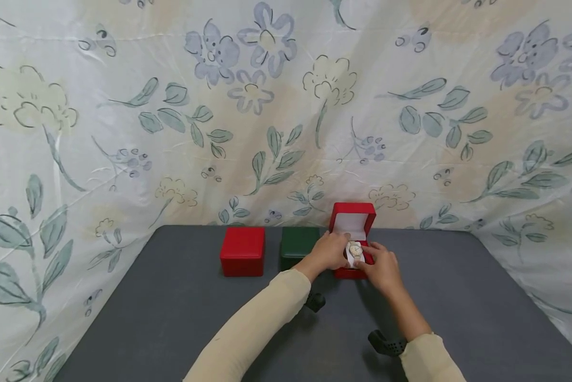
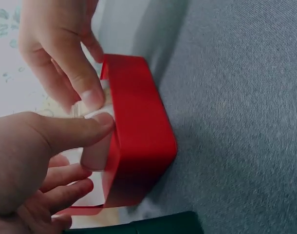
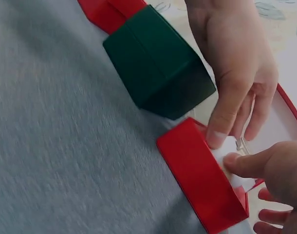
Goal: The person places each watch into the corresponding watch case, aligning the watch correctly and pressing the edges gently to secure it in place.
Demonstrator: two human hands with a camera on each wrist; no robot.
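Observation:
A wristwatch with a round light dial is wrapped on a white watch cushion, set in the base of an open red box. The box's lid stands raised at the back, its lining white. My left hand holds the cushion from the left, its thumb against the near side. From the right, my right hand grips the same cushion with thumb and fingers. Both thumbs lie close together over the front wall in the right wrist view. The hands cover parts of the watch strap.
Immediately left of the open box stands a closed dark green box, partly behind my left hand. Farther left is a closed red box. All sit near the back edge of a grey table, before a floral cloth.

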